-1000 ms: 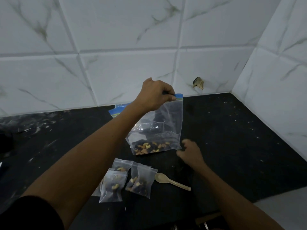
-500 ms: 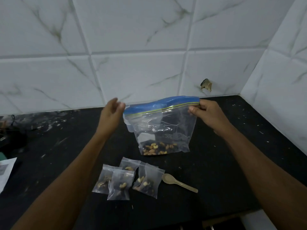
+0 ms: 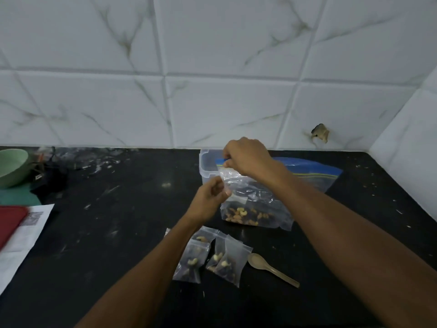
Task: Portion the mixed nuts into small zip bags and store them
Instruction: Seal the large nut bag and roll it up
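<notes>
On black counter, large clear blue-zip bag of mixed nuts point(image 3: 255, 209) lay slumped, no longer held upright. Right hand point(image 3: 248, 159) and left hand point(image 3: 208, 200) now pinched what looked like fresh small clear zip bag point(image 3: 224, 174), likely opening it. Filled small bags point(image 3: 212, 256) near front.

I see a black counter point(image 3: 123, 233), scuffed and flecked with pale marks, running back to a white wall point(image 3: 212, 67) of marble-veined tiles. A second tiled wall point(image 3: 406, 162) closes the corner on the right. A chipped hole point(image 3: 320, 134) breaks one tile low down. Light is dim and even.
</notes>
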{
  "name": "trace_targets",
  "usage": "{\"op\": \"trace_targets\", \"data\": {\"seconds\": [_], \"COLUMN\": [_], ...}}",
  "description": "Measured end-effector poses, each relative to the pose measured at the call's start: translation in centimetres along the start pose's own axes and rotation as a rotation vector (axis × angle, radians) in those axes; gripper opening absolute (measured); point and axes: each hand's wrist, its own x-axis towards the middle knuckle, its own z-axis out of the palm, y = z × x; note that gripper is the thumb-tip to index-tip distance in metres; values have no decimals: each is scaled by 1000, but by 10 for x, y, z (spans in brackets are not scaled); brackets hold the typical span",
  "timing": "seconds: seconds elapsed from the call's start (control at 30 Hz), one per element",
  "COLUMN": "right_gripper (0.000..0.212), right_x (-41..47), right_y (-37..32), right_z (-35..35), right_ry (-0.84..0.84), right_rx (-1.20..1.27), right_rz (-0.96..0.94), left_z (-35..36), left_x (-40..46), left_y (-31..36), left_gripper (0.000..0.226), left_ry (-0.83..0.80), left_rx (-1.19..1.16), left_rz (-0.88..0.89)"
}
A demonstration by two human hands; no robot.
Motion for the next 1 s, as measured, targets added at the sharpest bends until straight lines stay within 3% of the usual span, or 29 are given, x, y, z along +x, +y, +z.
{"op": "trace_targets", "data": {"seconds": [0.1,0.27,0.5,0.7,0.8,0.9,1.0], "right_gripper": [14,10,12,10,8,10,12], "right_x": [-1,-10,-27,-35,-36,-36,-33], "right_y": [8,33,57,66,70,66,62], "right_z": [-5,-29,-50,-62,-61,-51,-48], "right_ry": [-49,-9,63,184,243,186,131], "right_rx": [140,230,333,376,380,403,412], "right_rz": [20,52,131,178,220,200,182], "left_z": [-11,-11,12,20,12,2,-7], "left_x": [-2,2,10,7,5,11,19], "left_y": [-19,-46,-46,-50,-50,-44,-15], "left_gripper": [45,35,22,6,12,4,43], "left_ry": [-137,-144,-34,53,-14,-216,-342], "left_rx": [54,396,145,271,358,504,451], "left_rz": [-64,-108,-184,-187,-181,-277,-230]}}
